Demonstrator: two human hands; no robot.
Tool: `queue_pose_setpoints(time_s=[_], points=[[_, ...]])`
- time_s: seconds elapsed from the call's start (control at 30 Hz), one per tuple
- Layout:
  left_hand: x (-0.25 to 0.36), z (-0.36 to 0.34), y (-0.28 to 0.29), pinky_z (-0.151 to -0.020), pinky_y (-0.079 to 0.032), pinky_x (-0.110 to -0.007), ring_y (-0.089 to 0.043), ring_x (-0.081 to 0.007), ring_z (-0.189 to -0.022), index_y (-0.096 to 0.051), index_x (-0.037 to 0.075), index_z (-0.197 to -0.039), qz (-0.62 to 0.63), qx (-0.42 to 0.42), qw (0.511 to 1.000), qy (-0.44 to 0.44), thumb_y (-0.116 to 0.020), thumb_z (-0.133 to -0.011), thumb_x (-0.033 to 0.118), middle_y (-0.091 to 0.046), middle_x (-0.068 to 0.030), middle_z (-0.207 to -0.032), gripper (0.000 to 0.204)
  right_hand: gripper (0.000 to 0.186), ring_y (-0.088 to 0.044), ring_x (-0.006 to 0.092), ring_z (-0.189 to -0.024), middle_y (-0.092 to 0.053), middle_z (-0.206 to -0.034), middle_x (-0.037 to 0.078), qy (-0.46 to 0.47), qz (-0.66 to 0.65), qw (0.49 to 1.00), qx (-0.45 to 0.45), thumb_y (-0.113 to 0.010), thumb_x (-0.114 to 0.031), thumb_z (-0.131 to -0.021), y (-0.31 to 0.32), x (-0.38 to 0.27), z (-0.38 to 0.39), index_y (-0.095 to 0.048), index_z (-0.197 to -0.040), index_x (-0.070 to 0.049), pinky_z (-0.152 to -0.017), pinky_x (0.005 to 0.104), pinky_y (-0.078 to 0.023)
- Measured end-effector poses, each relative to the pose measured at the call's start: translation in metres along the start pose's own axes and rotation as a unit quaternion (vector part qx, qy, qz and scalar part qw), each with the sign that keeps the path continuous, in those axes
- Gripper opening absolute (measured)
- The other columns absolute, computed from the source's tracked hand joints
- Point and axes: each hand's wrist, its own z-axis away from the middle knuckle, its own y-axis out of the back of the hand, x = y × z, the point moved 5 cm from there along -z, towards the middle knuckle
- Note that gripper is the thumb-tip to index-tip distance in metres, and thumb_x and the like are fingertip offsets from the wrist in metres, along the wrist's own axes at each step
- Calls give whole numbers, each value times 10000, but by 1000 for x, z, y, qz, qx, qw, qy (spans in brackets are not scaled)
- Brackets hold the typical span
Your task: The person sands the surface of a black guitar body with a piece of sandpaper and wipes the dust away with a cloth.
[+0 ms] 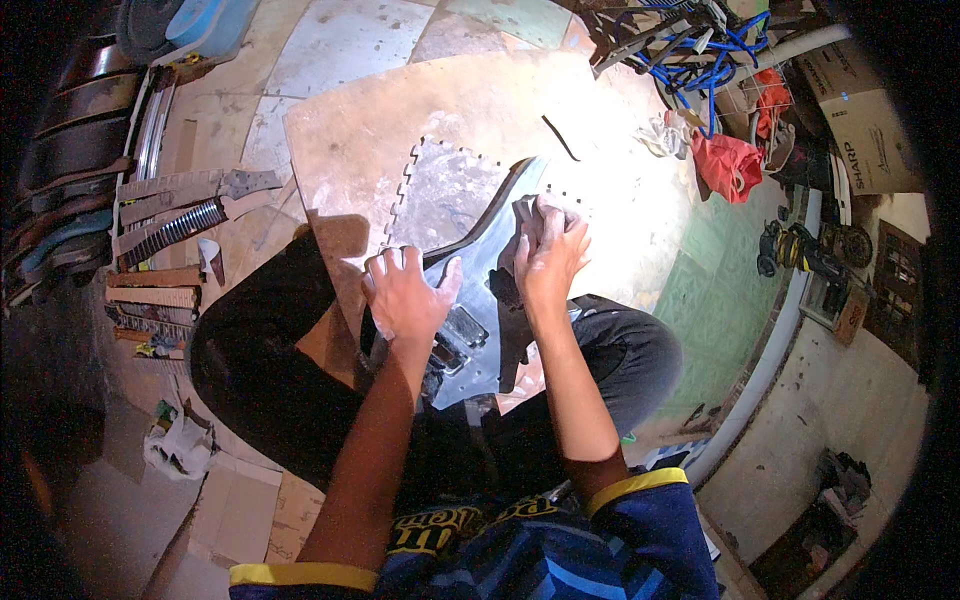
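A pale blue-grey electric guitar body (pixel 485 270) lies across my lap, its dark-edged horn pointing away from me. Rectangular pickup cavities (pixel 462 328) are cut into its near part. My left hand (pixel 408 295) rests at the left edge of the body, thumb spread away from the fingers. On the right side, my right hand (pixel 550 255) is bent over a grey-brown pad (pixel 522 212), fingers pressed onto it against the body. The pad is partly covered by the fingers, so its exact kind cannot be made out. A dark shadow falls below that hand.
Under the guitar lies a large tan board (pixel 345 125) with a grey foam mat piece (pixel 450 185) on it. A thin black strip (pixel 560 138) sits beyond. Guitar necks (pixel 175 235) and wood pieces lie left. Blue cables (pixel 710 75) and a red cloth (pixel 727 165) are far right.
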Motion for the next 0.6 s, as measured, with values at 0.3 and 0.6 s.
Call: queue_pose_setpoints(time_s=[0.3, 0.6], points=[[2, -4, 3, -1041, -426, -520, -529, -361, -1208, -684, 70, -1146, 5, -16, 1000, 5, -664, -860, 644, -635, -175, -1213, 641, 526, -518, 459, -1172, -523, -1283, 251, 15, 4, 1000, -5, -720, -59, -851, -2, 9, 12, -620, -1354, -175, -974, 585, -420], [4, -6, 4, -1057, -417, -525, -525, -365, -1233, -679, 70, -1177, -24, -29, 999, 4, -661, -865, 645, -633, -180, -1225, 654, 529, -524, 467, -1155, -530, -1283, 259, 40, -11, 999, -5, -726, -57, -836, 0, 17, 36, -627, -1338, -191, -960, 593, -424]])
